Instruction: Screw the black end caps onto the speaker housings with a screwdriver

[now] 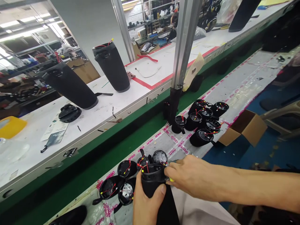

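Observation:
My left hand (150, 200) is wrapped round a black cylindrical speaker housing (152, 178), gripping it just below its open upper end. Red wires with a small yellow connector stick up from inside that opening. My right hand (182, 172) is closed at the right side of the rim. A bit of bright yellow (171, 179) shows beneath its fingers; what it belongs to is hidden. Close behind the held housing stand more open housings (126, 168) with red wires, and one with a bare round end (160, 157).
More wired housings (195, 120) cluster further right on the tape-marked bench (150, 143). A cardboard box (243, 128) stands beyond them. On the raised white shelf (93, 131) are two tall speakers (112, 67), a black cap (69, 113) and a yellow piece (11, 126). A metal post (185, 43) rises between shelf and bench.

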### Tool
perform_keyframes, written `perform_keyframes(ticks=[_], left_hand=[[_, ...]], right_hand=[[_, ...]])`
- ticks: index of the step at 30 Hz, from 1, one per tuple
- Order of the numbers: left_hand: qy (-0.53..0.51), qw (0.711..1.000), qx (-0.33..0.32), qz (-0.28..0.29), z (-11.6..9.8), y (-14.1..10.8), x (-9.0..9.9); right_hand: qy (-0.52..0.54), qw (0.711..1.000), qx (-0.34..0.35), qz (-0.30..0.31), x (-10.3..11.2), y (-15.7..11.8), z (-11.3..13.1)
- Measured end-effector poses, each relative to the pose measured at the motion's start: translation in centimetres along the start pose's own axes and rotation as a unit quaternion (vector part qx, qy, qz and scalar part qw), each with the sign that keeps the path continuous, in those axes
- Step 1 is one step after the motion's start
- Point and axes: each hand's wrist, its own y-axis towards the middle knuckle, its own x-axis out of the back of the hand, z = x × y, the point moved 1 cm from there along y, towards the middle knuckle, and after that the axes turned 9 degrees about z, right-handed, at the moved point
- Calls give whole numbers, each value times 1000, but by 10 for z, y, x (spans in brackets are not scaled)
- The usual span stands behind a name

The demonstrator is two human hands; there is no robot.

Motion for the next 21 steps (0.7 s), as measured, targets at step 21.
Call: perform_keyframes(ticks=[21], left_hand=[[10, 1000, 3, 24, -24, -4, 1]], right_hand=[[-42, 999, 25, 1, -6, 5, -6]])
